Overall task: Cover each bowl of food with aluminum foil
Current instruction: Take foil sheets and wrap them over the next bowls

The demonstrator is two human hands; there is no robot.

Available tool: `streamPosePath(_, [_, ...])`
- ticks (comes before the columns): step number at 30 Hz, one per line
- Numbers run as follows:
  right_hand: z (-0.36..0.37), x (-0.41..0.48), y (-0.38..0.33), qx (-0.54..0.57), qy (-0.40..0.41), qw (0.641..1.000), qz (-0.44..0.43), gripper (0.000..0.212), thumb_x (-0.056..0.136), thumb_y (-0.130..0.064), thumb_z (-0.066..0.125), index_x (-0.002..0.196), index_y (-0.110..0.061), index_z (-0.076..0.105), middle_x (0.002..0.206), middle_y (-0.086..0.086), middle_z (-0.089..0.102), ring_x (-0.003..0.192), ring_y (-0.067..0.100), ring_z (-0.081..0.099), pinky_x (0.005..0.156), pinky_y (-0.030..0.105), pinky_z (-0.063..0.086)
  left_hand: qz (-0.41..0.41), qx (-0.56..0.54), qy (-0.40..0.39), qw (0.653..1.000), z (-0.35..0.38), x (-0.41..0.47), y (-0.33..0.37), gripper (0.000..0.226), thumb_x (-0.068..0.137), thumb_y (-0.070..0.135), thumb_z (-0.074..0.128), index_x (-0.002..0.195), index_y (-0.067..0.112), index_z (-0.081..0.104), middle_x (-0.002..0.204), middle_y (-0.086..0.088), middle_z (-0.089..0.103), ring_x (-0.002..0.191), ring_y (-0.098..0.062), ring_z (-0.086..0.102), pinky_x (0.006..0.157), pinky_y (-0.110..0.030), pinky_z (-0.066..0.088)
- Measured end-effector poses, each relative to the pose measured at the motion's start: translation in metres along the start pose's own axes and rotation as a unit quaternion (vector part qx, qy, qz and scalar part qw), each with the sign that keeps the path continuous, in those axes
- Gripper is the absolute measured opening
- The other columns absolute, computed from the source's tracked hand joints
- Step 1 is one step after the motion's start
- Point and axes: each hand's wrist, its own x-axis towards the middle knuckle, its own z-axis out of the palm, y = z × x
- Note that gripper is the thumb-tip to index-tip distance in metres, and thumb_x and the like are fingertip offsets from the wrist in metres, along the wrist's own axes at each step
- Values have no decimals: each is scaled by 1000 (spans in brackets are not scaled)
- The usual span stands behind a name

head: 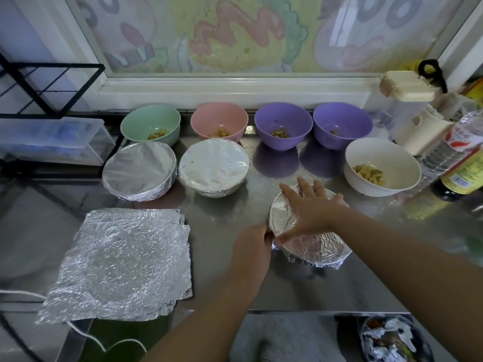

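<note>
Steel counter (230,220), front right: the bowl (313,254) sat there, foil (281,215) draped over it. The right hand (311,207) lay spread flat on top, pressing down; the left hand (252,240) pinched the foil at the bowl's left rim.

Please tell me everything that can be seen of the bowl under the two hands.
The bowl stands upright near the front of the metal counter, right of the stacked foil sheets. Crinkled aluminum foil covers its whole top and folds down over the rim, so its colour and contents are hidden. The right hand lies flat and spread on top. The left hand pinches the foil at the bowl's left edge.
</note>
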Motion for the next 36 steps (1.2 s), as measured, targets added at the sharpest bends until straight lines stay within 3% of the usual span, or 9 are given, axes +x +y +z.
streamPosePath(6, [0, -1, 0, -2, 1, 1000, 3, 154, 36, -103, 61, 153, -49, -23, 167, 0, -29, 153, 41, -21, 108, 83, 3, -73, -123, 60, 988, 16, -10, 7, 7, 87, 13, 66, 91, 13, 72, 83, 0, 73, 75, -17, 67, 70, -36, 53])
streamPosePath(9, [-1, -2, -2, -4, 1, 1000, 6, 153, 37, -102, 61, 153, -49, -23, 167, 0, -29, 153, 41, -20, 108, 82, 4, -108, -223, 35, 968, 18, -16, 5, 11, 89, 10, 65, 97, 13, 73, 85, 0, 75, 76, -15, 70, 74, -33, 57])
streamPosePath(13, [-2, -4, -3, -2, 4, 1000, 9, 152, 39, -101, 63, 154, -49, -21, 167, 0, -28, 153, 41, -20, 109, 81, 4, -220, -456, -58, 860, 8, -18, 12, 24, 98, 0, 50, 96, 14, 70, 96, -10, 75, 90, -23, 72, 85, -36, 58])
streamPosePath(16, [0, -3, -2, 2, 7, 1000, 9, 152, 38, -102, 63, 154, -49, -20, 167, 0, -27, 154, 40, -19, 109, 81, 4, -291, -527, -69, 796, 4, -17, 23, 26, 99, -5, 45, 100, 8, 69, 98, -14, 71, 90, -22, 68, 79, -26, 58])
streamPosePath(19, [0, -3, -1, -2, 8, 1000, 7, 153, 37, -103, 61, 154, -49, -21, 167, 0, -28, 153, 40, -20, 109, 81, 4, -364, -544, -74, 752, -1, -12, 26, 21, 101, -1, 48, 106, 7, 66, 106, -16, 71, 89, -21, 69, 78, -29, 60])
streamPosePath(27, [2, -2, -1, 8, 9, 1000, 3, 154, 37, -101, 63, 154, -48, -22, 167, 1, -29, 153, 41, -22, 109, 82, 2, -430, -498, -131, 741, -11, 10, 28, 17, 100, 5, 52, 93, 6, 68, 88, -10, 71, 84, -21, 67, 77, -34, 58])
streamPosePath(32, [3, 0, -1, 6, 9, 1000, 0, 154, 37, -102, 61, 153, -48, -23, 167, 2, -29, 152, 43, -21, 108, 83, 3, -458, -476, -125, 740, -4, 13, 30, 24, 98, 1, 48, 79, 7, 61, 65, -6, 55, 60, -14, 50, 67, -32, 56])
streamPosePath(34, [3, -1, -1, 3, 8, 1000, -1, 154, 37, -102, 61, 154, -47, -23, 167, 3, -29, 152, 43, -21, 108, 84, 3, -462, -472, -128, 740, -3, 14, 29, 26, 97, -2, 45, 78, 7, 59, 64, -6, 52, 58, -13, 45, 71, -34, 56])
streamPosePath(36, [3, 0, 0, 5, 8, 1000, -1, 154, 36, -102, 61, 153, -48, -24, 166, 2, -29, 152, 43, -22, 108, 84, 2, -462, -499, -136, 721, -9, 15, 33, 25, 97, -7, 42, 85, 3, 62, 71, -9, 61, 57, -16, 54, 59, -33, 58])
